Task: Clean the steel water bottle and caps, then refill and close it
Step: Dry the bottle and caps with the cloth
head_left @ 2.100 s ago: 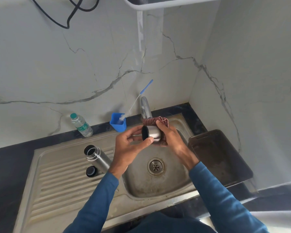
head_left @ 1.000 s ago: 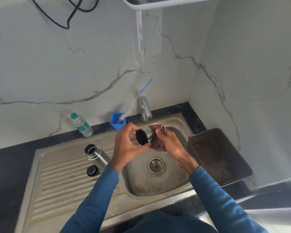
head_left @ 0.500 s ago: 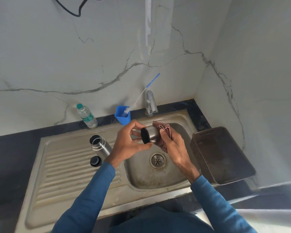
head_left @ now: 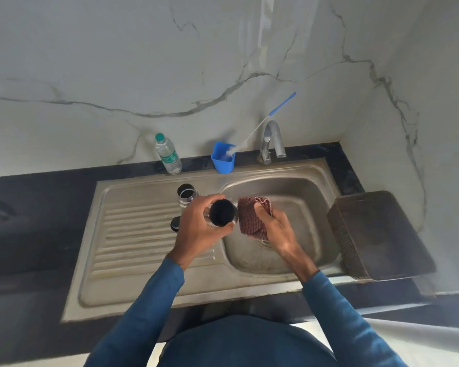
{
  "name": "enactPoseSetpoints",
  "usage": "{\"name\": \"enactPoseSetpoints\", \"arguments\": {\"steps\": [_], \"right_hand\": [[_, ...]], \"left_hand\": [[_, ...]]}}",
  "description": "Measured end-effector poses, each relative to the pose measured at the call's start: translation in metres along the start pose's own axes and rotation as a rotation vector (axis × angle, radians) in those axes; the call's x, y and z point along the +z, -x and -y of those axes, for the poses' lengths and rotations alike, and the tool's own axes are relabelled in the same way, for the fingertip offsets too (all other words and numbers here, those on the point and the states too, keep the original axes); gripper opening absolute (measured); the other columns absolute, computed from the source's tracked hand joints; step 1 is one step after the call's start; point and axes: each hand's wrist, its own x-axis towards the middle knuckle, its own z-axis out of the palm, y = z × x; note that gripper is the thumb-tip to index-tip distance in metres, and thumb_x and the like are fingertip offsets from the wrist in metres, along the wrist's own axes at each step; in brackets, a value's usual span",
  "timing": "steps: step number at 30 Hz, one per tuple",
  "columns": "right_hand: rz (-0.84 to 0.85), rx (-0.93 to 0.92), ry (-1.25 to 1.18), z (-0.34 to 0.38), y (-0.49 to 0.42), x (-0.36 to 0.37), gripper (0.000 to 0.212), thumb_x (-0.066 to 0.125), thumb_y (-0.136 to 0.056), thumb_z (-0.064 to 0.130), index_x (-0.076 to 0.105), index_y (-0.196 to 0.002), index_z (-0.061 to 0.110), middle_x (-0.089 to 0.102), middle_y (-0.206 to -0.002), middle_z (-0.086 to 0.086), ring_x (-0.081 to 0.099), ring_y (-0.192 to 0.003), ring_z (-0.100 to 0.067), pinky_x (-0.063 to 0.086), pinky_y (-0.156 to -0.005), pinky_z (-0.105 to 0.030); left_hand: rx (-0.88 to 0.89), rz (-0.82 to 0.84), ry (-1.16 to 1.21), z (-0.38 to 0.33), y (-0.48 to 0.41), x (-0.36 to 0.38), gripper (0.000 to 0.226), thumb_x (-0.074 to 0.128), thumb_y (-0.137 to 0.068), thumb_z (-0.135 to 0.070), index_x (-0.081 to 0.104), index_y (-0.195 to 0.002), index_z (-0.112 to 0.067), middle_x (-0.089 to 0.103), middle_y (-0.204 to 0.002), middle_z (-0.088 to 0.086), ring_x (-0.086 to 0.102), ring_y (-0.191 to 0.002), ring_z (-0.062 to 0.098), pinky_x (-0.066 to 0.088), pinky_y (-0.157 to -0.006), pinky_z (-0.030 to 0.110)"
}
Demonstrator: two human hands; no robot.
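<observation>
the left hand (head_left: 199, 231) masks the wall of the steel cap (head_left: 221, 215), the lower body of the steel bottle (head_left: 187, 193) and an edge of the small black cap (head_left: 175, 224). the checked cloth (head_left: 252, 221) in the right hand (head_left: 278, 229) hides most of the drain (head_left: 264, 243). the label on the plastic bottle (head_left: 168, 156) is too small to read.

1. steel bottle (head_left: 187, 194): uncapped, upright on drainboard (head_left: 133, 234), mouth open (dark inside);
2. small black cap (head_left: 175, 224): on drainboard, just beside bottle;
3. steel outer cap (head_left: 222, 216): gripped in left hand (head_left: 196, 231), dark opening facing up
</observation>
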Motion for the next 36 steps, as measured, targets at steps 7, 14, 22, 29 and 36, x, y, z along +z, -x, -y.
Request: {"name": "enactPoseSetpoints", "arguments": {"steps": [7, 14, 22, 29, 36], "right_hand": [[-0.021, 0.127, -0.11, -0.013, -0.002, 0.055, 0.029, 0.05, -0.112, 0.033, 0.068, -0.121, 0.014, 0.072, -0.112, -0.014, 0.071, -0.102, -0.031, 0.065, -0.065, -0.03], [-0.101, 0.188, -0.163, -0.027, -0.017, 0.097, 0.031, 0.051, -0.111, 0.032, 0.067, -0.124, 0.01, 0.071, -0.111, -0.016, 0.071, -0.098, -0.031, 0.067, -0.07, -0.04], [-0.166, 0.142, -0.249, -0.05, -0.03, 0.125, 0.036, 0.052, -0.11, 0.033, 0.064, -0.125, 0.002, 0.063, -0.124, -0.03, 0.068, -0.109, -0.043, 0.065, -0.065, -0.038], [-0.244, 0.164, -0.273, -0.06, -0.039, 0.131, 0.034, 0.056, -0.109, 0.034, 0.065, -0.121, 0.004, 0.061, -0.126, -0.031, 0.068, -0.109, -0.043, 0.064, -0.063, -0.038], [-0.252, 0.169, -0.245, -0.067, -0.038, 0.134, 0.041, 0.064, -0.103, 0.045, 0.065, -0.128, 0.013, 0.06, -0.134, -0.026, 0.066, -0.119, -0.042, 0.066, -0.076, -0.047]], "left_hand": [[-0.057, -0.099, -0.113, 0.06, 0.031, -0.042, 0.052, 0.095, -0.067, -0.026, 0.071, -0.113, -0.031, 0.068, -0.101, -0.018, 0.063, -0.097, 0.011, 0.058, -0.081, 0.041], [-0.186, -0.118, -0.183, 0.117, 0.027, -0.078, 0.053, 0.096, -0.068, -0.023, 0.073, -0.115, -0.02, 0.062, -0.096, -0.015, 0.056, -0.099, 0.014, 0.047, -0.082, 0.031], [-0.385, 0.055, -0.337, 0.193, -0.009, -0.079, 0.056, 0.086, -0.071, -0.027, 0.066, -0.124, -0.022, 0.063, -0.116, 0.005, 0.055, -0.114, 0.029, 0.043, -0.083, 0.032], [-0.45, 0.196, -0.407, 0.214, -0.026, -0.07, 0.063, 0.082, -0.081, -0.019, 0.059, -0.139, -0.017, 0.054, -0.132, 0.012, 0.049, -0.127, 0.032, 0.052, -0.089, 0.043], [-0.419, 0.234, -0.465, 0.22, -0.03, -0.066, 0.066, 0.082, -0.083, -0.02, 0.054, -0.143, -0.017, 0.05, -0.138, 0.012, 0.047, -0.13, 0.032, 0.055, -0.09, 0.046]]}}
